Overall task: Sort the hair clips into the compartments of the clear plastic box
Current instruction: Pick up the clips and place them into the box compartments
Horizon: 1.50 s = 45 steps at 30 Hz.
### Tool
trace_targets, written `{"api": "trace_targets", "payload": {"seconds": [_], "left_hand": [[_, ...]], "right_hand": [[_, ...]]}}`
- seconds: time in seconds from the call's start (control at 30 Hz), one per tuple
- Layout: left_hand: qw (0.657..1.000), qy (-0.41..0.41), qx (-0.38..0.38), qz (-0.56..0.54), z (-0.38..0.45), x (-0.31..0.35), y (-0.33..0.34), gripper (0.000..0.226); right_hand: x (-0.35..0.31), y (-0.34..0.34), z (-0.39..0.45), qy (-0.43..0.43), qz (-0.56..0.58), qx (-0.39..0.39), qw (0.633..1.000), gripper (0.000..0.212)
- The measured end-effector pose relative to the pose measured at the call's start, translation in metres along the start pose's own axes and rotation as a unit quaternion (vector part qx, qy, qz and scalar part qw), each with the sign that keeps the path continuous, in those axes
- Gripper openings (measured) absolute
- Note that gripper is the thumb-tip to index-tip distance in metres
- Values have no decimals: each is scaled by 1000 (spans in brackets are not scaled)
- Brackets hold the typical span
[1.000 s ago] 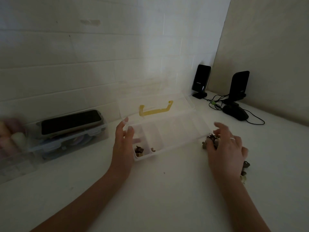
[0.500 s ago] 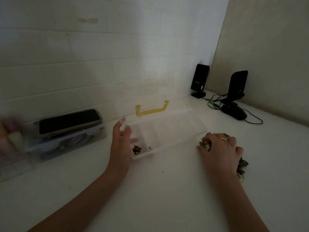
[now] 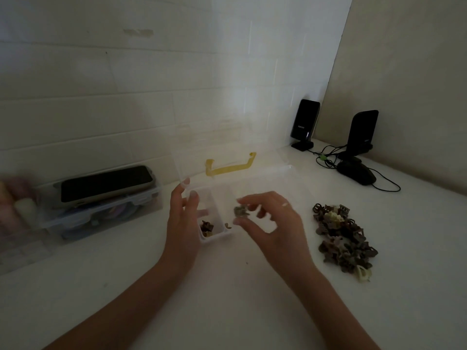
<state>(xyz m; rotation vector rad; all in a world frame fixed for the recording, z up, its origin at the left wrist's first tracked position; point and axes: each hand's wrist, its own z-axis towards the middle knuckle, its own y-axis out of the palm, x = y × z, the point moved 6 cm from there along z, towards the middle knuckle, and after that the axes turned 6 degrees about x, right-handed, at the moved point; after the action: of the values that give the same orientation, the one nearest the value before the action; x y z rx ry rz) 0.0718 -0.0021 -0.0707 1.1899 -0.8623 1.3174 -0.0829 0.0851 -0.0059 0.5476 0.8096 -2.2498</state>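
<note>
The clear plastic box (image 3: 288,173) stands open on the white table, its lid with a yellow handle (image 3: 228,165) leaning back toward the wall. My left hand (image 3: 183,218) rests against the box's left end, fingers spread. My right hand (image 3: 267,223) hovers over the box's left compartments and pinches a small grey-brown hair clip (image 3: 240,212) between thumb and fingers. A few brown clips (image 3: 206,227) lie in the leftmost front compartment, and one small clip (image 3: 228,225) lies in the compartment beside it. A pile of several brown and cream clips (image 3: 341,236) sits on the table to the right.
A second clear box (image 3: 101,210) with a dark phone (image 3: 106,183) on top stands at the left by the wall. Two black speakers (image 3: 304,123) (image 3: 361,133), a black mouse (image 3: 356,174) and cables occupy the back right corner. Blurred pastel objects (image 3: 15,205) sit at the far left.
My right hand has left the pile with one clip pinched in its fingers and moved left over the box. The left hand stays at the box's left end.
</note>
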Motion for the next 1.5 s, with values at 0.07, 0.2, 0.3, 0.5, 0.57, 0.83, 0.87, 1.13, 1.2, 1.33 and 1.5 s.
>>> {"api": "trace_targets", "payload": {"seconds": [0.07, 0.2, 0.3, 0.5, 0.57, 0.83, 0.87, 1.13, 1.2, 1.33, 1.5], "left_hand": [[1000, 8, -7, -4, -1, 1, -1, 33], [1000, 15, -12, -16, -1, 3, -2, 29], [1000, -12, 2, -24, 1, -1, -3, 30], [1000, -19, 9, -10, 1, 0, -3, 24], [1000, -17, 9, -6, 1, 1, -2, 23], [1000, -22, 15, -15, 0, 4, -2, 25], [999, -25, 14, -17, 0, 4, -2, 25], [1000, -22, 15, -6, 0, 5, -2, 26], [1000, -19, 17, -2, 0, 5, -2, 25], [1000, -19, 23, 3, 1, 6, -1, 23], [999, -25, 22, -5, 0, 6, -1, 23]], "right_hand": [[-17, 20, 6, -42, -19, -27, 999, 24], [-18, 43, 10, -73, -83, -82, 990, 37], [2, 23, 12, -27, -42, -40, 998, 36], [61, -46, 12, 110, -231, 104, 961, 29], [82, -66, 8, 181, -306, 106, 929, 33], [119, -63, -11, 277, -402, -89, 868, 36], [119, -63, -10, 274, -400, -85, 871, 34], [114, -70, -7, 266, -350, -9, 898, 32], [114, -74, -9, 277, -416, -12, 866, 33], [117, -73, -11, 290, -466, -42, 835, 24], [119, -70, -11, 282, -452, -43, 845, 23]]}}
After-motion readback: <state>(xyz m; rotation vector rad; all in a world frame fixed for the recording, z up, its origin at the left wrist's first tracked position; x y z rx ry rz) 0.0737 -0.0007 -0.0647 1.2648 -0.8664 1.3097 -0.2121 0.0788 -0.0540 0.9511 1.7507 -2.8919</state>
